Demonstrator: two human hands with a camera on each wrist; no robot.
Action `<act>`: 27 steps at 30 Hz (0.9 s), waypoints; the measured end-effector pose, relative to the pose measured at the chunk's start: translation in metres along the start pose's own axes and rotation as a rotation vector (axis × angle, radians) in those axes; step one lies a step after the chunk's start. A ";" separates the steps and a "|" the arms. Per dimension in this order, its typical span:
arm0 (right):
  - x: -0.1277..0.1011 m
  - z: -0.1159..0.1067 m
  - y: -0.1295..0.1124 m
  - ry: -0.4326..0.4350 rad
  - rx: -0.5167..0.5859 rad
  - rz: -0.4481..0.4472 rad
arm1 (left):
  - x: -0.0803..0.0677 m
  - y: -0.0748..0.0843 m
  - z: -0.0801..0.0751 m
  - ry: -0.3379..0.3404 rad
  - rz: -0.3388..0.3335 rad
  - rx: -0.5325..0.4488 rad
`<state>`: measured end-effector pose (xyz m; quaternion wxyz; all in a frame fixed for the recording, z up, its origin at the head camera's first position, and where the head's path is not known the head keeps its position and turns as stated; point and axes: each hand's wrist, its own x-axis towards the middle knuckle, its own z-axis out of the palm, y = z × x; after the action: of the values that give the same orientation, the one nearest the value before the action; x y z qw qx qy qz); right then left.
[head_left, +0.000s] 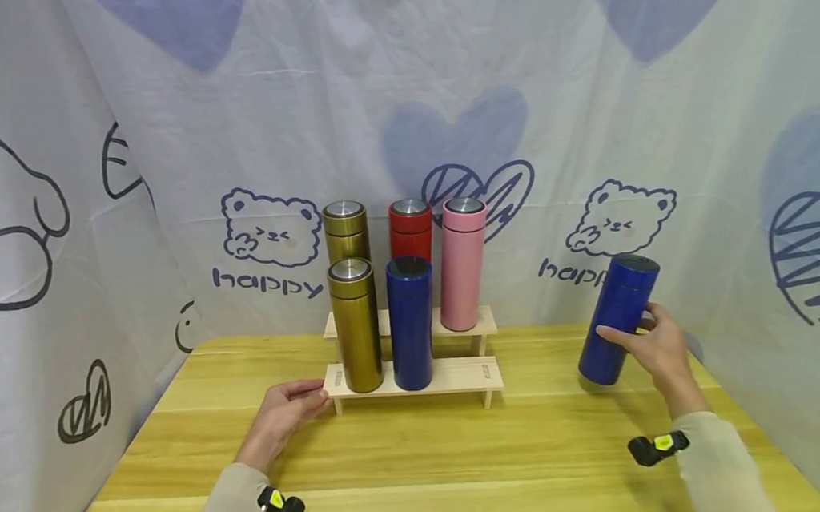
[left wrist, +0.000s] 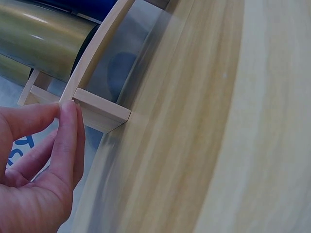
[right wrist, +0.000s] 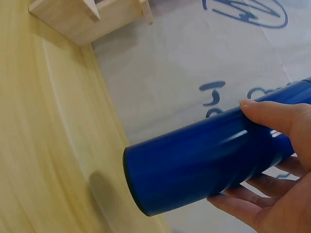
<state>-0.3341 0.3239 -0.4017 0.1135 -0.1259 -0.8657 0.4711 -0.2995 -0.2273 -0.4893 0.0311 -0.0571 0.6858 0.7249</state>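
On the right, my right hand (head_left: 659,346) grips a blue thermos (head_left: 614,324), thumb on one side and fingers round the other. The thermos tilts, its lid leaning right, and its base hangs over the table in the right wrist view. My left hand (head_left: 285,414) pinches the left end of the wooden stand's lower shelf (head_left: 455,374) between thumb and fingers. On that shelf stand a gold thermos (head_left: 358,332) and a second blue thermos (head_left: 411,328). Behind them, the upper shelf (head_left: 483,318) bears a pink thermos (head_left: 463,268), a red thermos (head_left: 411,228) and another gold thermos (head_left: 346,229), partly hidden.
The stand sits towards the back of a wood-grain table (head_left: 426,464). A white printed curtain (head_left: 366,66) with hearts and bears hangs behind the table and along both sides. Each wrist wears a strapped camera.
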 end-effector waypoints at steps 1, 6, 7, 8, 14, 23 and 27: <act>-0.001 0.000 -0.002 -0.007 -0.004 -0.011 | 0.000 0.000 0.000 0.001 -0.002 0.003; -0.005 0.004 -0.011 -0.035 -0.014 -0.053 | -0.001 0.001 -0.001 0.005 -0.005 0.012; -0.006 0.005 -0.013 -0.039 -0.012 -0.059 | -0.001 0.001 -0.001 0.002 -0.002 0.010; -0.006 0.005 -0.014 -0.042 -0.012 -0.058 | -0.001 0.001 -0.001 0.001 0.000 0.009; -0.011 0.007 -0.022 -0.066 -0.012 -0.074 | -0.002 0.002 0.000 -0.010 0.000 -0.007; -0.017 0.010 -0.030 -0.110 -0.018 -0.128 | -0.002 0.002 0.000 -0.014 0.003 -0.005; -0.020 0.010 -0.034 -0.133 -0.035 -0.136 | -0.001 0.002 0.000 -0.006 -0.007 -0.011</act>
<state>-0.3224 0.2920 -0.3800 0.0852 -0.0370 -0.8859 0.4544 -0.2985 -0.2277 -0.4873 0.0353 -0.0572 0.6815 0.7287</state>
